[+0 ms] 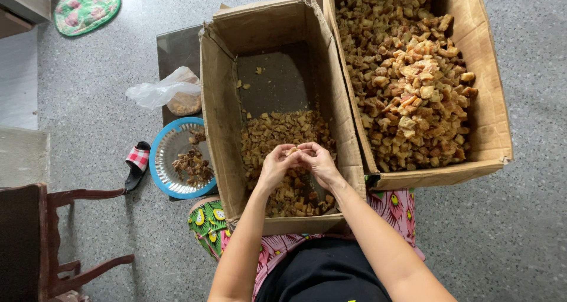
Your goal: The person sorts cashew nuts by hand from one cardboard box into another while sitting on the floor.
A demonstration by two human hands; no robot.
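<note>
Right, from the head camera, both hands meet over the nearer open brown cardboard box (223, 110). The left hand (276, 167) and the right hand (319, 163) are pinched fingertip to fingertip on one small tan dried chunk (293, 151), which sits right between them, at about one o'clock from the left hand and eleven o'clock from the right. Fingers narrow, curled in, closed on that piece.

Directly beneath the hands, a shallow layer of small brown dried pieces (283, 130) covers the near half of that box, its far floor mostly bare. Over at two o'clock from the hands, just beside, a second cardboard box (490, 113) is heaped with larger golden-brown chunks (410, 83). At nine o'clock, beside the first box, a round blue-rimmed plastic plate (158, 160) carries a few dark scraps, and at ten o'clock lies a clear plastic bag (162, 90). Far left, a red checked slipper (137, 160) and a dark wooden chair (53, 243) stand on the speckled grey floor (520, 231).
</note>
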